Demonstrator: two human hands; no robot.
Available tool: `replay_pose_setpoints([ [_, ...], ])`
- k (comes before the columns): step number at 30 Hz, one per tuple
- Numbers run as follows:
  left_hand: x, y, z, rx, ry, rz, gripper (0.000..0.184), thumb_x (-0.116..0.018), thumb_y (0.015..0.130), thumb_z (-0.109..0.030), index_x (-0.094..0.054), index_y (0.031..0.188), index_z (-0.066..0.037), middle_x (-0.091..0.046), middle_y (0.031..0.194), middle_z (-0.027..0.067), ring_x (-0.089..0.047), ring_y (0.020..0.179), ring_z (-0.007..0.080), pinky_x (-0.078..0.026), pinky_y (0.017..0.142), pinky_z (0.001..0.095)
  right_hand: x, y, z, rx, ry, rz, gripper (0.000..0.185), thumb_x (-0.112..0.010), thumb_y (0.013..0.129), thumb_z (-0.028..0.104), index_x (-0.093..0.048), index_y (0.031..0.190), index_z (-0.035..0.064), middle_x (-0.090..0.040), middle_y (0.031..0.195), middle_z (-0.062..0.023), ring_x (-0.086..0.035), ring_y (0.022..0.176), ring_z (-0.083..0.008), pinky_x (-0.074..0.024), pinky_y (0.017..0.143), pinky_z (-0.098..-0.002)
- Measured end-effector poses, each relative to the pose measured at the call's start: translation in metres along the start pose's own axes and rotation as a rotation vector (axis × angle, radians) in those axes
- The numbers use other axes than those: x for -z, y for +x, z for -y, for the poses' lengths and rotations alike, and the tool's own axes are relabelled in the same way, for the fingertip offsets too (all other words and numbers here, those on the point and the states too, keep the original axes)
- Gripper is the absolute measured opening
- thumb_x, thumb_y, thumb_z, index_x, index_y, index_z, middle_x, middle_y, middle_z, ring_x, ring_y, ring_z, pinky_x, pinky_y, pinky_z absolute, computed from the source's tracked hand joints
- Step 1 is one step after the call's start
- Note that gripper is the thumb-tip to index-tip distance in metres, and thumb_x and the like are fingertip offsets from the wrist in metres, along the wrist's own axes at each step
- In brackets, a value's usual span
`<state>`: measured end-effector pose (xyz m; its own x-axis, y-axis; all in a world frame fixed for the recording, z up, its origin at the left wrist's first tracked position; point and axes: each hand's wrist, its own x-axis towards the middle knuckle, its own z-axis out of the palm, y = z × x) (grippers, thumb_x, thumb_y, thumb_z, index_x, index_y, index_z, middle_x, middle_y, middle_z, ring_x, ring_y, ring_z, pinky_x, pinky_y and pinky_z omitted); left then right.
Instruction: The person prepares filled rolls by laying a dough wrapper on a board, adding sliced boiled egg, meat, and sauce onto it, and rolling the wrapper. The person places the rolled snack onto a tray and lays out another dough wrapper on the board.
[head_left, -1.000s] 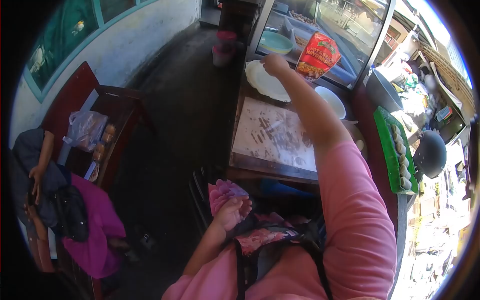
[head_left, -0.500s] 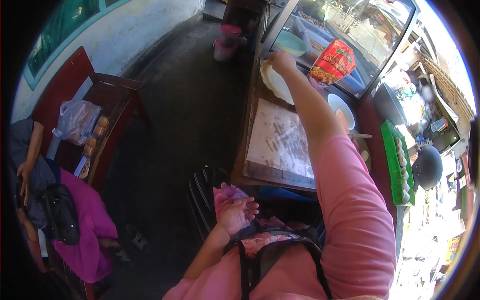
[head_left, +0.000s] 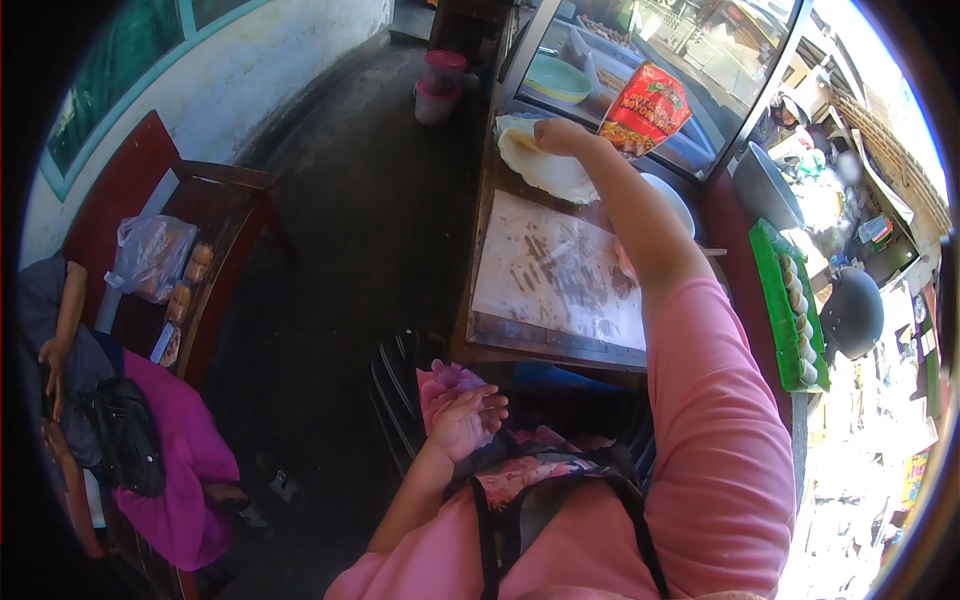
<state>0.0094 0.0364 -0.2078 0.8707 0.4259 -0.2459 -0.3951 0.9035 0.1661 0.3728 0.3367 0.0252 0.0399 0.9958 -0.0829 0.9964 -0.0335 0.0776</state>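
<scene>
The person's right hand [head_left: 562, 137] reaches across the counter [head_left: 540, 342], its fingers pinched on the edge of a thin pale round [head_left: 527, 146], which seems partly folded back over the pile of rounds [head_left: 550, 178]. From here I can't tell whether one layer is caught or several. If the layers cling, a quick pull could tear the round or drag a second one along; a pinch so near the rim could also rip out a corner.

Taking the pile as the clock's centre, the red mayonnaise pouch [head_left: 643, 110] stands at 2 o'clock, just beside the wrist, so a sideways swing of the arm might knock it over. The white bowl [head_left: 679, 203], at about 3 o'clock, is partly hidden by the forearm and could be nudged too. At 6 o'clock lies the stained white sheet [head_left: 520, 265].

The left hand [head_left: 466, 425], well apart near the lap, has loosely curled, bare fingers, so nothing steadies the pile; it could slide under a tug.
</scene>
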Motion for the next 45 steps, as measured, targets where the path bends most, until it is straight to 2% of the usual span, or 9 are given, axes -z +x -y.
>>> replay_pose_setpoints([
  [7, 0.003, 0.001, 0.0, -0.006, 0.029, 0.024, 0.037, -0.057, 0.092, -0.025, -0.054, 0.121, -0.004, -0.062, 0.112, 0.014, -0.062, 0.098, 0.0265, -0.049, 0.082, 0.0373, 0.07, -0.048, -0.01, 0.093, 0.306, 0.04, 0.036, -0.072, 0.072, 0.034, -0.072, 0.095, 0.0062, -0.07, 0.09, -0.0078, -0.064, 0.086, -0.0215, -0.0486, 0.079, -0.0344],
  [13, 0.005, 0.001, 0.003, -0.009, 0.106, 0.01, 0.036, -0.056, 0.092, -0.026, -0.055, 0.12, -0.004, -0.063, 0.112, 0.0127, -0.062, 0.098, 0.0255, -0.049, 0.082, 0.0372, 0.13, -0.107, -0.016, 0.232, 0.425, -0.281, 0.027, -0.069, 0.081, 0.027, -0.072, 0.097, 0.0053, -0.068, 0.081, -0.0046, -0.059, 0.075, -0.0132, -0.0474, 0.07, -0.0299],
  [21, -0.003, -0.007, 0.019, -0.045, 0.449, -0.052, 0.03, -0.056, 0.093, -0.019, -0.053, 0.119, -0.005, -0.062, 0.107, 0.0083, -0.06, 0.092, 0.0175, -0.047, 0.081, 0.0294, 0.164, -0.194, -0.009, 0.299, 0.449, -0.303, 0.026, -0.07, 0.079, 0.025, -0.072, 0.093, 0.0026, -0.069, 0.082, -0.0052, -0.062, 0.077, -0.0141, -0.0492, 0.073, -0.0284],
  [26, -0.06, -0.015, 0.023, -0.094, 0.668, 0.006, 0.028, -0.056, 0.094, -0.019, -0.054, 0.119, -0.006, -0.062, 0.106, 0.0068, -0.06, 0.093, 0.0155, -0.046, 0.083, 0.0277, 0.162, -0.251, 0.018, 0.213, 0.471, -0.228, 0.025, -0.07, 0.081, 0.023, -0.072, 0.093, 0.0018, -0.068, 0.083, -0.0045, -0.062, 0.079, -0.0131, -0.0482, 0.075, -0.0264],
  [32, -0.126, -0.016, 0.011, -0.217, 0.737, 0.128, 0.026, -0.057, 0.093, -0.017, -0.056, 0.116, -0.006, -0.063, 0.102, 0.0068, -0.06, 0.091, 0.0159, -0.046, 0.084, 0.0286, 0.182, -0.292, 0.017, 0.262, 0.912, -0.32, 0.02, -0.07, 0.082, 0.021, -0.071, 0.089, 0.0024, -0.068, 0.081, -0.0037, -0.062, 0.074, -0.0105, -0.0492, 0.07, -0.0257],
  [35, -0.154, -0.016, 0.006, -0.257, 0.699, 0.165, 0.024, -0.058, 0.091, -0.016, -0.058, 0.113, -0.004, -0.064, 0.096, 0.0076, -0.062, 0.088, 0.0168, -0.048, 0.082, 0.0294, 0.184, -0.291, 0.015, 0.356, 0.739, -0.315, 0.021, -0.067, 0.081, 0.021, -0.071, 0.091, 0.0019, -0.07, 0.09, -0.0103, -0.065, 0.083, -0.0209, -0.0496, 0.077, -0.0326],
  [39, -0.171, -0.008, -0.004, -0.307, 0.699, 0.179, 0.024, -0.058, 0.091, -0.015, -0.058, 0.112, -0.003, -0.065, 0.094, 0.0081, -0.062, 0.085, 0.0174, -0.049, 0.078, 0.0295, 0.179, -0.307, 0.043, 0.237, 0.336, -0.52, 0.022, -0.065, 0.082, 0.019, -0.07, 0.091, -0.0001, -0.068, 0.082, -0.0085, -0.062, 0.08, -0.0144, -0.0484, 0.077, -0.0295],
  [42, -0.177, -0.001, -0.011, -0.421, 0.646, 0.044, 0.024, -0.058, 0.092, -0.016, -0.058, 0.111, -0.003, -0.065, 0.094, 0.0084, -0.063, 0.084, 0.0178, -0.05, 0.077, 0.0291, 0.16, -0.3, 0.035, 0.315, 0.835, -0.357, 0.023, -0.069, 0.081, 0.024, -0.072, 0.095, 0.0063, -0.07, 0.092, -0.0126, -0.065, 0.092, -0.0258, -0.0475, 0.084, -0.0394],
  [45, -0.175, 0.004, -0.015, -0.445, 0.559, 0.026, 0.023, -0.056, 0.093, -0.018, -0.059, 0.11, -0.003, -0.065, 0.096, 0.0085, -0.063, 0.085, 0.018, -0.051, 0.076, 0.0288, 0.135, -0.33, 0.068, 0.296, 0.584, -0.609, 0.015, -0.07, 0.081, 0.019, -0.071, 0.088, 0.0066, -0.068, 0.08, -0.0065, -0.064, 0.071, -0.013, -0.0494, 0.066, -0.0265],
])
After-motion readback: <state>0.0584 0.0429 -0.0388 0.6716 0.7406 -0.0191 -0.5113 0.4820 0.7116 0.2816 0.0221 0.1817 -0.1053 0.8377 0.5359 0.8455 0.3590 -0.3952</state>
